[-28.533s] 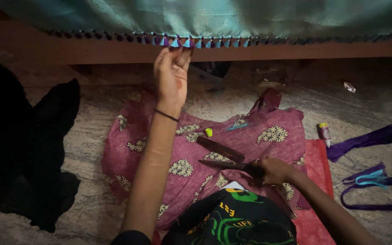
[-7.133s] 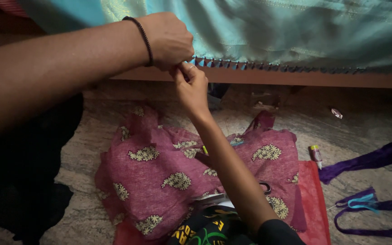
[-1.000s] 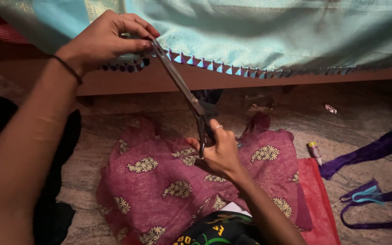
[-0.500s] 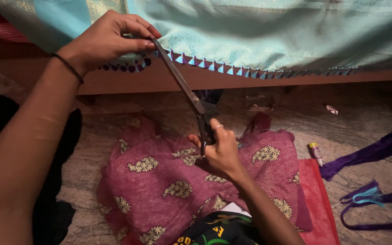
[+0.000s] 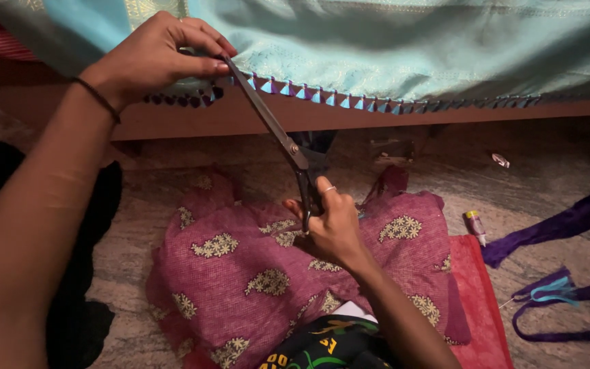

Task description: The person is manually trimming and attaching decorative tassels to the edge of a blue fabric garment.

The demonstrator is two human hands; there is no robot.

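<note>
Scissors (image 5: pixel 278 130), long and dark-bladed, slanted up from the right hand (image 5: pixel 329 225) to the tasselled hem (image 5: pixel 349 99) of a turquoise cloth (image 5: pixel 411 48). That hand was closed around the handles, fingers through the loops, wrist bent back toward the person. The blade tips met the hem just beside the left hand (image 5: pixel 155 58), whose thumb and fingers were pinched shut on the cloth's edge; a thin black band (image 5: pixel 97 99) circled its wrist, and the forearm ran down to the lower left corner.

Below the hands lay a magenta netted fabric (image 5: pixel 254 273) with pale paisley motifs, spread on a speckled stone floor (image 5: pixel 534 198). A red mat (image 5: pixel 476 301) showed beside it, with a small glue tube (image 5: pixel 474 224) near its upper edge. Purple strips (image 5: pixel 561 222) and a teal scrap (image 5: pixel 554 290) lay well apart to the right. The turquoise cloth hung over a wooden rail (image 5: pixel 377 116).

Whether the blades were parted at the hem could not be told, since the left fingers covered the tips. Something dark at the left edge (image 5: pixel 8 178) stayed unreadable, and a black printed garment (image 5: pixel 322 345) was cut off at the bottom.
</note>
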